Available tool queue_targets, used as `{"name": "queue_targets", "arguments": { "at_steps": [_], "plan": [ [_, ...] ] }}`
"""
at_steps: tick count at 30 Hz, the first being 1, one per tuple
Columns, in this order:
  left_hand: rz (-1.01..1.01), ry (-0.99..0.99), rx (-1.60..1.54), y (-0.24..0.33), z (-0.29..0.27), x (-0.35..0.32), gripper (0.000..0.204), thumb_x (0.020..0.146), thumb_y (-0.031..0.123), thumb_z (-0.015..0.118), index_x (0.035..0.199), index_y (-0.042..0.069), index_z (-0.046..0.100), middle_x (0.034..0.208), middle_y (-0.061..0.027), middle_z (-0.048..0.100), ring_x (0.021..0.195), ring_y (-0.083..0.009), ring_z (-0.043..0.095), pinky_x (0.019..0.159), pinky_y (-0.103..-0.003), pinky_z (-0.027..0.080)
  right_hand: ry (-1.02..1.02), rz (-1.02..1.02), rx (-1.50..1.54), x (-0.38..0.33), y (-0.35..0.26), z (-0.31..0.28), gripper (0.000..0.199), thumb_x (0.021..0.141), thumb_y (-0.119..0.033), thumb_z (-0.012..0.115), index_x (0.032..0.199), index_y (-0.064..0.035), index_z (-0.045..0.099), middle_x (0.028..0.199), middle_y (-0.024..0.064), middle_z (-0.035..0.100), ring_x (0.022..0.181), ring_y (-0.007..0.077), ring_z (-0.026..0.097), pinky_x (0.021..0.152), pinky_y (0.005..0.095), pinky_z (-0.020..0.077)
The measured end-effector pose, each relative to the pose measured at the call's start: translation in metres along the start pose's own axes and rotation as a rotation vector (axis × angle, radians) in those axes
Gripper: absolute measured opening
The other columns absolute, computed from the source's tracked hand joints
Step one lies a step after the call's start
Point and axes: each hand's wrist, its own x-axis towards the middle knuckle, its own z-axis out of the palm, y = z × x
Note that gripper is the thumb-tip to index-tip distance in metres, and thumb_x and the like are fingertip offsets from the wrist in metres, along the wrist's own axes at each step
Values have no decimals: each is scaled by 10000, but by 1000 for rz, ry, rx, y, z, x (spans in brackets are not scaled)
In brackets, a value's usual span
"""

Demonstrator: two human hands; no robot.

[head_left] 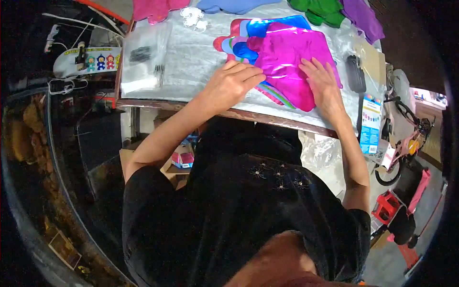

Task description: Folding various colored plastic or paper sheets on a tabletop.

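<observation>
A stack of flat, shiny foil pieces lies on the table, uninflated and with rounded lobes. On top is a magenta foil piece (294, 62). Below it, a blue foil piece (299, 21) and red, light blue and green edges stick out at the left and back. My left hand (232, 85) is closed, its fingertips pinched at the stack's left edge by the magenta piece. Flat on the right part of the magenta foil rests my right hand (322, 83), its fingers stretched out.
Clear plastic bags (143, 62) lie at the table's left, white coiled ribbon (193, 18) behind. Pink (158, 8), pale blue, green (320, 10) and purple (363, 19) pieces line the far edge. A black case (356, 74) and a blue-and-white package (370, 124) are at the right.
</observation>
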Motion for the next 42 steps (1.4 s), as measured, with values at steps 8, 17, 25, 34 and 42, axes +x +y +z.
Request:
{"name": "queue_targets", "arguments": {
  "at_steps": [8,17,25,34,42],
  "plan": [
    [-86,-4,-163,-26,-32,50,238,850,65,705,1085,71,743,1109,-84,737,1020,-273,691,872,-400,534,96,14,23,0,3,-33,478,893,-12,653,1362,-82,592,1461,109,555,1403,327,469,1214,514,268],
    [130,88,-74,-126,57,300,150,850,130,725,973,55,766,976,-146,739,925,-338,703,831,-433,560,144,17,44,-19,46,-117,485,831,-33,714,1303,-35,604,1440,138,561,1326,331,542,1145,489,401],
    [86,42,109,-191,198,443,175,863,207,701,951,79,781,975,-180,716,933,-389,688,849,-486,575,100,114,-57,-31,98,-145,497,814,-51,726,1293,-22,600,1444,138,556,1314,322,549,1130,476,419],
    [-35,21,185,-204,252,474,174,842,215,705,907,75,786,959,-171,729,921,-401,700,857,-475,576,81,156,-67,60,221,-119,567,958,-226,629,1451,2,470,1488,225,492,1366,368,490,1143,463,398],
    [-471,63,-258,-203,248,477,192,845,283,702,838,113,791,808,-125,747,805,-278,730,787,-373,558,167,388,-180,146,333,-58,557,1024,-436,524,1468,-101,487,1546,196,432,1404,398,441,1106,565,401]
  ]
}}
